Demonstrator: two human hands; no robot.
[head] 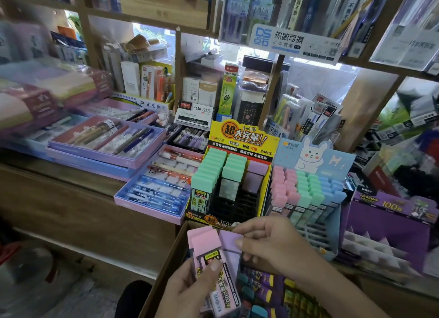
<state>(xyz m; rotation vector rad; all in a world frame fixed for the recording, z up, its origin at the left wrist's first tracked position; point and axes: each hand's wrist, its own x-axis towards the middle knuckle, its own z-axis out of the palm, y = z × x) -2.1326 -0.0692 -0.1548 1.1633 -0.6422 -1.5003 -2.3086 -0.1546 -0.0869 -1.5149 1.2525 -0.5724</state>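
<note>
Low centre, over a cardboard box [164, 272]: left hand [187, 291] grips the pink lead cases [204, 244], thumb pressed on the yellow label. Right hand [273, 241] pinches the top of a purple lead case [228, 253], which touches the pink ones on their right side. Yellow display rack [240, 137] sits just behind (green cases in two columns, purple in the third). Rabbit display [311, 156] stands beside it, right.

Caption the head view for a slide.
Left hand holds a pink lead case; right hand pinches a purple case before the yellow display box.
</note>
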